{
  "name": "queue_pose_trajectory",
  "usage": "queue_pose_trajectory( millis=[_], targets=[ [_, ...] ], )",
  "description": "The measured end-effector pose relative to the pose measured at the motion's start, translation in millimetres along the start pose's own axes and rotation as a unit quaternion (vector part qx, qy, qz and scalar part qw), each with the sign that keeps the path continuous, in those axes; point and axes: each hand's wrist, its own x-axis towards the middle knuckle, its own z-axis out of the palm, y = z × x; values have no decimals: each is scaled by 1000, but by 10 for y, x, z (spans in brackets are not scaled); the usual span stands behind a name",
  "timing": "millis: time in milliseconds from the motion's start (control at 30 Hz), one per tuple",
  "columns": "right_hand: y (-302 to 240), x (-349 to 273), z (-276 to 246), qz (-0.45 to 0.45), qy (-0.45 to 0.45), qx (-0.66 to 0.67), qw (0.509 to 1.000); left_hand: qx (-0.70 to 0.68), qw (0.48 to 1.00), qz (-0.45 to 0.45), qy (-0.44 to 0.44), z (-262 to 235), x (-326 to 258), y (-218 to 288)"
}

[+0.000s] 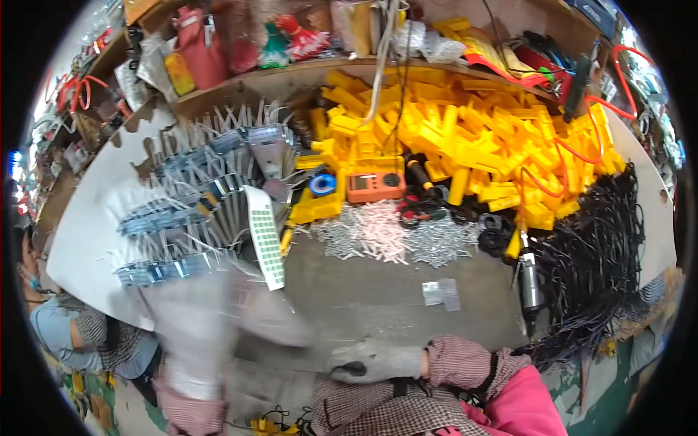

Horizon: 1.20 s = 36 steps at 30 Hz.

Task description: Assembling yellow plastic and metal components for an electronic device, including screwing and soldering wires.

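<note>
My left hand [196, 312], in a pale grey glove, is smeared by motion over the left of the dark work surface [349, 298]. Its fingers are too blurred to read. Beside it is a blurred grey-brown shape [273, 320]; whether the hand holds it cannot be made out. Close by stand rows of bluish-grey parts [171, 221] with pale wires sticking up, and a white sheet of small green labels [265, 240]. My right hand [378, 362], in a grey glove with a dark patch, rests at the near edge, fingers pointing left; their grip is unclear.
Yellow plastic casings [465, 138] are heaped at the back. In front are an orange meter [375, 187], a blue tape roll [322, 184] and piles of screws [436, 240] and pink pieces [382, 231]. An electric screwdriver [531, 283] and black cables [596, 254] lie right. Another person [94, 334] sits left.
</note>
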Motion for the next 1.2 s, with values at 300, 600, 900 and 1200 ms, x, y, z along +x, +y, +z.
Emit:
queue_pose_trajectory(
  millis=[300, 600, 900, 1200],
  targets=[
    [-218, -994, -849, 163, 64, 146, 974, -369, 905, 106, -181, 1024, 294, 1467],
    [444, -807, -1740, 185, 305, -355, 864, -543, 793, -13, -274, 1264, -253, 1793],
    [1037, -261, -1834, 154, 167, -486, 844, -289, 878, 283, -254, 1490, -53, 1352],
    [841, -393, -1898, 225, 466, 381, 767, -382, 846, 142, -343, 1415, -28, 1140]
  ],
)
